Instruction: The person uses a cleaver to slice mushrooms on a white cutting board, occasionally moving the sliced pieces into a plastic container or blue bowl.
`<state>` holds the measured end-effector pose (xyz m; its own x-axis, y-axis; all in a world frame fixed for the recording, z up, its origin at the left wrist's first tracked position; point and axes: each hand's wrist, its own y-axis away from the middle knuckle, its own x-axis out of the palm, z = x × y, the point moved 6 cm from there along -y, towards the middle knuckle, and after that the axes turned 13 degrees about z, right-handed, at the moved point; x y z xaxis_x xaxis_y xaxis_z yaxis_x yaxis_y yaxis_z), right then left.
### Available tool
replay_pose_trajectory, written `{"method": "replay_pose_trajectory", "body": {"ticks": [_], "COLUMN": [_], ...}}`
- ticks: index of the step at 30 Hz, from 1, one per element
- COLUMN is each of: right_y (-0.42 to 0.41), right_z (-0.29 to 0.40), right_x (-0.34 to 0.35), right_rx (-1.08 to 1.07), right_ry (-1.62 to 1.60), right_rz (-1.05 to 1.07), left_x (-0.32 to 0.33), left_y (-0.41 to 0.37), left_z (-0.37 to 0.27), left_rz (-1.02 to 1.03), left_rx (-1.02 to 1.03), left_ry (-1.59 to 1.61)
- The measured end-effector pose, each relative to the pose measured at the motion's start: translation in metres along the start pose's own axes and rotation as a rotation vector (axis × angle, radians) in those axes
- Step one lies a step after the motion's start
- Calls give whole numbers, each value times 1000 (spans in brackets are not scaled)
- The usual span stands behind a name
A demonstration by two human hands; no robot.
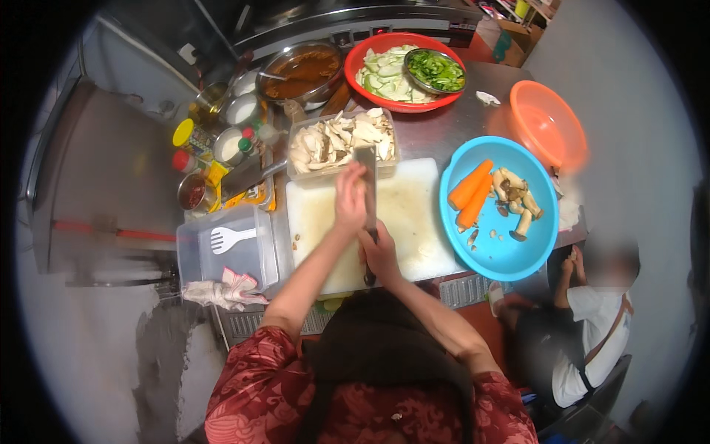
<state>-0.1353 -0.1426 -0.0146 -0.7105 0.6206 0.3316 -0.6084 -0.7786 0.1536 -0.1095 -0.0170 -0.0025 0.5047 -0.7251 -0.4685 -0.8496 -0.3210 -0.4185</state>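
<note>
My right hand (pixel 383 256) grips the dark handle of a kitchen knife (pixel 366 177). The broad metal blade points away from me, over the near wall of a clear plastic container (pixel 316 176) of sliced mushrooms (pixel 327 141). Against the left side of the blade lies my left hand (pixel 350 202), its fingers extended and seemingly gripping nothing. Both hands are above a white cutting board (pixel 410 205), which bears wet stains and a few brown scraps near its left edge. To the right, a blue basin (pixel 493 263) holds carrots (pixel 471 186) and whole king oyster mushrooms (pixel 518 194).
A red basin (pixel 355 83) of sliced pale-green vegetable carries a metal bowl of chopped greens (pixel 435 71). An orange basin (pixel 546 125) stands at right. Beside seasoning bowls lies a second cleaver (pixel 241 177). A plastic tub (pixel 194 250) holds a white slotted fork (pixel 227 238). Someone sits (pixel 599 316) at lower right.
</note>
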Motion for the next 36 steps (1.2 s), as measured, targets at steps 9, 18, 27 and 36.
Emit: {"method": "replay_pose_trajectory", "body": {"ticks": [9, 18, 27, 36], "right_y": [-8, 52, 54, 18], "right_z": [29, -36, 88, 85], "right_x": [-29, -89, -221, -431], "right_rx": [-148, -106, -489, 545], "right_ry": [334, 1178, 1371, 1755], "right_rz": [-46, -100, -341, -333], "left_x": [-47, -48, 45, 370], "left_y": [-113, -109, -72, -27], "left_z": [73, 15, -59, -93], "left_rz": [-33, -93, 81, 1015], "left_rx": [-46, 229, 50, -336], "left_ry": [-212, -385, 94, 113]}}
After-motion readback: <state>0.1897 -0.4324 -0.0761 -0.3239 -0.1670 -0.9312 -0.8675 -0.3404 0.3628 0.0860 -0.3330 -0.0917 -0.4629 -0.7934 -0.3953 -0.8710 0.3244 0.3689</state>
